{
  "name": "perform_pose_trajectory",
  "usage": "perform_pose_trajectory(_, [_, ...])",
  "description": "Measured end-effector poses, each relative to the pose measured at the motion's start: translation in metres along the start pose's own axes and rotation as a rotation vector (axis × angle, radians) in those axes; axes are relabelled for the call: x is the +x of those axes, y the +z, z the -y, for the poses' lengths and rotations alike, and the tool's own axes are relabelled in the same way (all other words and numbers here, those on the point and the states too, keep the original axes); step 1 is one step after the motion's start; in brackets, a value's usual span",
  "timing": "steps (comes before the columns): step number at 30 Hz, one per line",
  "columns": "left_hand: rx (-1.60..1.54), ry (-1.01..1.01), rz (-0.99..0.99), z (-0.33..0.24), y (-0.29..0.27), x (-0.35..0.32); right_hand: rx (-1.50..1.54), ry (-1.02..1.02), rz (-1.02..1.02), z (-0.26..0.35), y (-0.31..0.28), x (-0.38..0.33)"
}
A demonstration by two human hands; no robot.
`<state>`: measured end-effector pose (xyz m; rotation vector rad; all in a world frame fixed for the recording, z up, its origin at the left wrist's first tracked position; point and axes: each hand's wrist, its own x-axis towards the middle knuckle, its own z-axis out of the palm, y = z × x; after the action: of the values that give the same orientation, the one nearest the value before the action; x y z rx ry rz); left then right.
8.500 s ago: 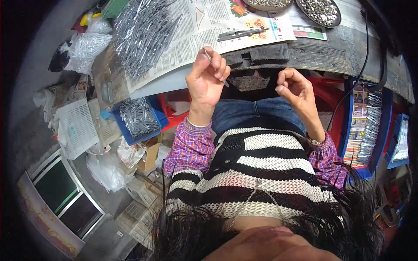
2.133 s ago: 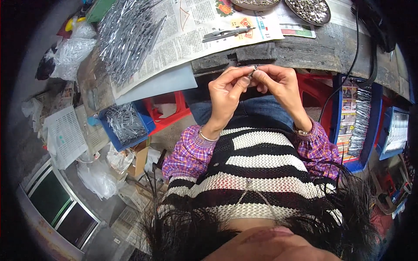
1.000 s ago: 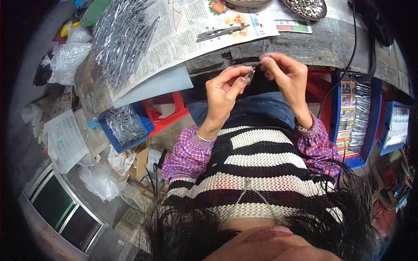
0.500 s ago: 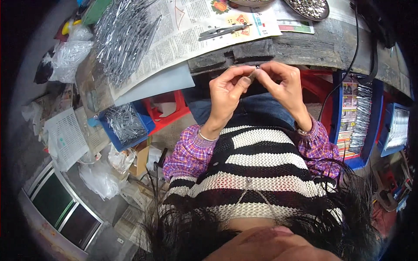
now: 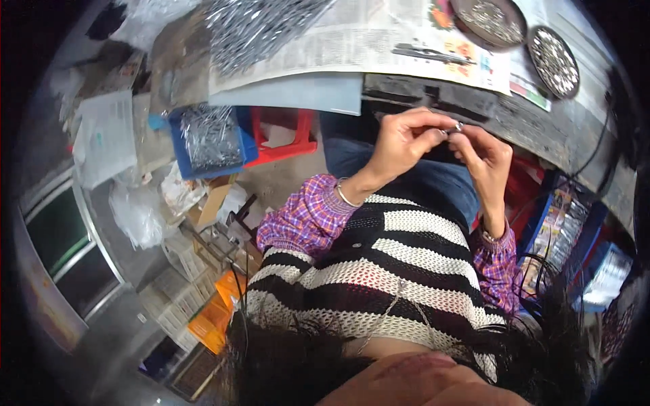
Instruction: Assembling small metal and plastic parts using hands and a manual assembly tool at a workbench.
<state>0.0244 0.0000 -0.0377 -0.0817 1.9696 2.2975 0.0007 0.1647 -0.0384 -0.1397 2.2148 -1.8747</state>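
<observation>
1. Two hands meet in front of the near edge of the bench: our left hand (image 5: pixel 399 139) and our right hand (image 5: pixel 484 152) pinch together one small metal piece (image 5: pixel 458 126).
2. We see that this small metal piece is shiny and silver-grey, very little, and mostly hidden by the fingertips; its exact shape we cannot tell.
3. Our left hand is curled, thumb and forefinger closed on the piece from the left side; the other fingers are bent loosely.
4. Our right hand is also nearly closed, its fingertips pressed on the same piece from the right, so both hands touch each other there.
5. We hold the piece in the air above our lap, just beside the dark, rough front edge of the bench (image 5: pixel 542 128).
6. On the bench lies a sheet of newspaper (image 5: pixel 352 47), flat and matte, with a heap of thin metal pins (image 5: pixel 257 27) on its left part, glittering and tangled.
7. Dark slim pliers (image 5: pixel 423 53) rest on the newspaper near its right end.
8. Two round dark trays (image 5: pixel 555 61) stand at the far right corner, filled with small bright metal bits.
9. Below the left end of the bench, a blue plastic bin (image 5: pixel 210 139) holds more grey pins, beside a red plastic stool (image 5: pixel 284 132).
</observation>
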Motion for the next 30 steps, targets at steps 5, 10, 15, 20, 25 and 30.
perform_pose_trajectory(5, [-0.052, -0.016, 0.007, -0.005, -0.007, -0.004, 0.160, 0.037, -0.012, -0.002, -0.002, 0.003])
perform_pose_trajectory(10, [0.280, 0.173, -0.072, -0.030, -0.055, -0.007, 0.092, 0.060, 0.008, -0.006, -0.002, 0.004])
perform_pose_trajectory(15, [0.888, 0.512, -0.411, -0.040, -0.142, -0.005, 0.041, 0.020, 0.036, -0.010, 0.000, 0.005])
perform_pose_trajectory(20, [1.208, 0.802, -0.213, -0.021, -0.124, 0.016, 0.009, 0.032, 0.027, -0.010, 0.002, 0.006])
perform_pose_trajectory(25, [1.269, 0.764, -0.379, -0.018, -0.150, -0.003, -0.017, 0.063, 0.012, -0.005, 0.003, 0.006])
perform_pose_trajectory(30, [1.257, 0.688, -0.438, -0.019, -0.165, -0.014, -0.039, 0.061, 0.050, -0.005, 0.006, 0.009])
